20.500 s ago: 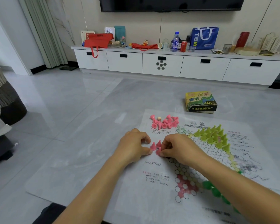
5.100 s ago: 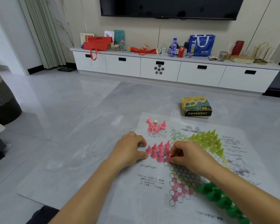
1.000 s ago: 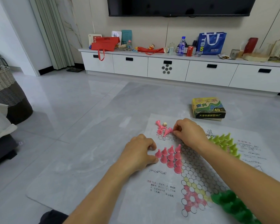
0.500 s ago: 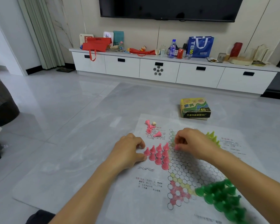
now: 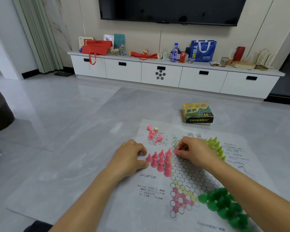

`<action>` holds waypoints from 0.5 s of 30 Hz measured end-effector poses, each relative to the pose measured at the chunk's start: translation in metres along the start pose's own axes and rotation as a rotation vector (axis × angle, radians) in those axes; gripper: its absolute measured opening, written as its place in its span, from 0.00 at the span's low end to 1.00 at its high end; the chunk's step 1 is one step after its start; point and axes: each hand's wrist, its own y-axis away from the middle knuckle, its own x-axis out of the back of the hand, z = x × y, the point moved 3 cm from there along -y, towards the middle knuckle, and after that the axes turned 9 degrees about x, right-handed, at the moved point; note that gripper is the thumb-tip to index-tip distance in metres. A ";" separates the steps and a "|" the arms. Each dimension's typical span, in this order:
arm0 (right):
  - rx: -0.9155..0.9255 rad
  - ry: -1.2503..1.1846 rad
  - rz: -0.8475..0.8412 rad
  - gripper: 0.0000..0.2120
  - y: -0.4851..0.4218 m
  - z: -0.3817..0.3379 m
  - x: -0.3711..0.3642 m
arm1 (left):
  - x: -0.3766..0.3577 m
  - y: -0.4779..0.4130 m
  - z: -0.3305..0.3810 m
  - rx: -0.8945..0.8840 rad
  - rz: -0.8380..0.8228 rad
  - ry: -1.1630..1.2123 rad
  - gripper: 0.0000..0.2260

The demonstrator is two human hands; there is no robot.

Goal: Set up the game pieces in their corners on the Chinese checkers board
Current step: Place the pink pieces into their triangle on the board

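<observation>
The paper Chinese checkers board (image 5: 187,174) lies flat on the floor (image 5: 70,131). The left hand (image 5: 130,158) rests at the board's left edge with its fingers (image 5: 140,149) curled, just beside the standing pink pieces (image 5: 160,160) in their corner. I cannot tell whether it holds anything. The right hand (image 5: 193,152) pinches one pink piece (image 5: 176,151) between thumb and fingers, close to the group's far end. Three loose pink pieces (image 5: 150,136) lie beyond.

Head view — looks forward and down, close over the board (image 5: 151,213).
</observation>
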 end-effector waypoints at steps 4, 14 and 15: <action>-0.008 -0.028 -0.001 0.03 -0.001 0.002 -0.001 | 0.000 0.000 0.001 0.007 -0.005 0.003 0.16; -0.014 -0.062 0.001 0.03 0.000 0.004 -0.002 | 0.000 0.000 0.000 0.010 -0.009 0.011 0.16; -0.017 -0.059 -0.002 0.03 0.000 0.004 -0.002 | 0.000 0.000 0.000 0.010 -0.009 0.011 0.16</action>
